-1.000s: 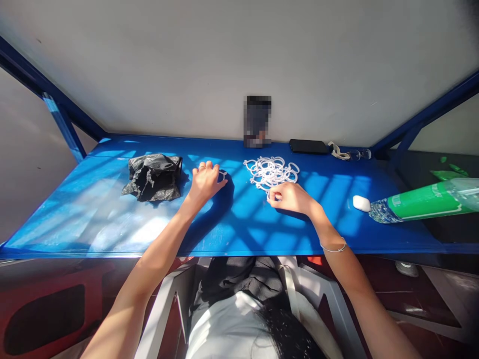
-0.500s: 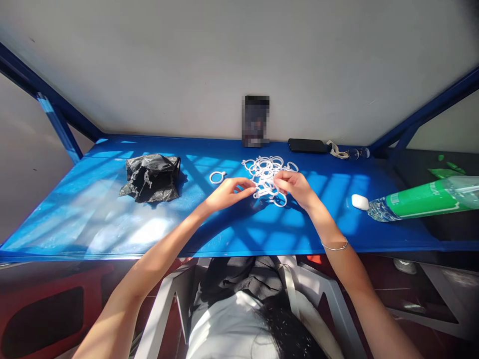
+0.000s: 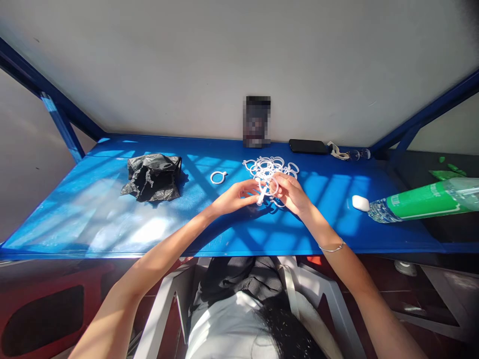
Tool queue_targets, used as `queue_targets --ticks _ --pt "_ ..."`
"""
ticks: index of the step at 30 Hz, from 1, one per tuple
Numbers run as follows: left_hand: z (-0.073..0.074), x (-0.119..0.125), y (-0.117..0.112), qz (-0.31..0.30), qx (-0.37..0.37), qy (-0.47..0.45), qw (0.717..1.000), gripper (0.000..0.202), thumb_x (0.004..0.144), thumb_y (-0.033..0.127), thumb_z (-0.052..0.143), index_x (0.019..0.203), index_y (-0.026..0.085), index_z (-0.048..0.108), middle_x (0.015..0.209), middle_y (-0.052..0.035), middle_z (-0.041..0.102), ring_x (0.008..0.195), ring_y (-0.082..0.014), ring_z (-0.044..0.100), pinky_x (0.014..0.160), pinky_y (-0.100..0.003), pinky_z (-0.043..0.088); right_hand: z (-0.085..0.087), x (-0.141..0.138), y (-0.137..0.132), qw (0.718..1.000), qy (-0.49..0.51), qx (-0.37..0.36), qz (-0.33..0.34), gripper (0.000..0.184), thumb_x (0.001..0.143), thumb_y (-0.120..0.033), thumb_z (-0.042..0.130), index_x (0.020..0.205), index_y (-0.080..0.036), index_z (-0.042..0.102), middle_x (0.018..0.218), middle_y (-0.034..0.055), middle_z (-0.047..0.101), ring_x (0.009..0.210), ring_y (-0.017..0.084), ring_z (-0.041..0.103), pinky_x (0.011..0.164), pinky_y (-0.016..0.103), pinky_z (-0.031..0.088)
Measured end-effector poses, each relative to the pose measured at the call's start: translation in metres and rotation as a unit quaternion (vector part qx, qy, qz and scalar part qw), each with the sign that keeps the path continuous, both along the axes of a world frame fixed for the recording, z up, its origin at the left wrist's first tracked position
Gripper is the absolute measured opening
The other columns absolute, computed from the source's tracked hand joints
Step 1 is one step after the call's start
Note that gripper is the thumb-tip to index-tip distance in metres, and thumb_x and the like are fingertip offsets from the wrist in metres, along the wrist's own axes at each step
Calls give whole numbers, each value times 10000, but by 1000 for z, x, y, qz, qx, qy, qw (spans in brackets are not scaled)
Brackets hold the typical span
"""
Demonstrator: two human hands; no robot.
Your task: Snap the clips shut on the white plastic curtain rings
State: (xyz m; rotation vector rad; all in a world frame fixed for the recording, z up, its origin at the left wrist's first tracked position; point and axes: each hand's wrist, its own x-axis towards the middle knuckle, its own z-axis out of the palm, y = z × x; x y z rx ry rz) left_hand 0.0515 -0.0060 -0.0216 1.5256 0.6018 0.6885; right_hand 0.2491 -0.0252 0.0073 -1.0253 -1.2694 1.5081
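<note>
A pile of white plastic curtain rings (image 3: 267,163) with small eyelets lies on the blue table (image 3: 232,234). Just in front of it, my right hand (image 3: 294,193) pinches one white curtain ring (image 3: 277,186) by its right side, raised above the table. My left hand (image 3: 235,196) closes thumb and fingers on another white ring (image 3: 261,196), seen nearly edge-on. Both rings are close together, and whether they touch I cannot tell. One single curtain ring (image 3: 217,178) rests apart, left of the pile.
At the left stands a crumpled black plastic bag (image 3: 152,179), its mouth towards me. Along the back are a blurred dark upright object (image 3: 256,122), a black phone (image 3: 307,146) and glasses (image 3: 354,154). To the right lie a white case (image 3: 360,203) and a green-labelled bottle (image 3: 419,200).
Both hands have drawn slightly towards me, away from the pile. A ring is now lifted in my right hand, and another shows at my left fingertips.
</note>
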Motion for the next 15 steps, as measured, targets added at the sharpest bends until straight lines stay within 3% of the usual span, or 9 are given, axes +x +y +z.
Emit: queue_targets --ticks 3,8,15 --pt "2 2 -3 -9 -40 -21 999 543 804 558 728 1136 139 636 957 -108 726 878 -211 696 831 -331 555 2 -2 -2 1000 -6 0 3 541 702 -659 718 610 -220 417 566 -56 369 515 90 324 486 242 315" --pt "4 5 -6 24 -64 9 998 519 732 638 732 842 138 641 661 -33 629 593 -139 579 606 -274 486 -2 -3 -3 1000 -14 -2 0 547 682 -676 742 629 -217 450 577 -47 415 522 93 349 479 241 312" --pt "-2 4 1 105 -61 39 992 332 715 442 724 694 160 551 561 4 589 505 -103 532 542 -233 434 -3 -4 -6 999 -8 11 41 519 670 -676 766 675 -202 556 589 -38 473 502 81 346 468 235 292"
